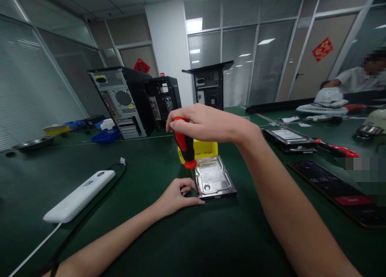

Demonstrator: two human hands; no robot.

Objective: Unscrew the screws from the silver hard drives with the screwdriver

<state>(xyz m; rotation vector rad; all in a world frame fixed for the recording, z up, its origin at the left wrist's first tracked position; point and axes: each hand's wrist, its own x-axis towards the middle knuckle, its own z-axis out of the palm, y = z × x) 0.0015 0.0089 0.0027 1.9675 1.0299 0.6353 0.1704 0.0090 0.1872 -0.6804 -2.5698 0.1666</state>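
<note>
A silver hard drive [212, 174] lies flat on the green table. My left hand [179, 194] is closed on its near left corner, fingers curled at the side and thumb along the front edge. From above, my right hand [196, 122] grips the top of a red and black screwdriver [184, 146]. The screwdriver stands nearly upright, its shaft reaching down to the drive's near left corner; whether the tip sits in a screw is too small to tell. Right behind the drive is a yellow bin [206, 148] with small pieces in it, partly covered by my right hand.
Stacked hard drives [288, 136], a second screwdriver [337, 148] and a phone [334, 192] lie at right. A white power bank [80, 196] with cables is at left. Computer cases [123, 102] and a blue bin [105, 136] stand behind. Another person [358, 78] sits far right.
</note>
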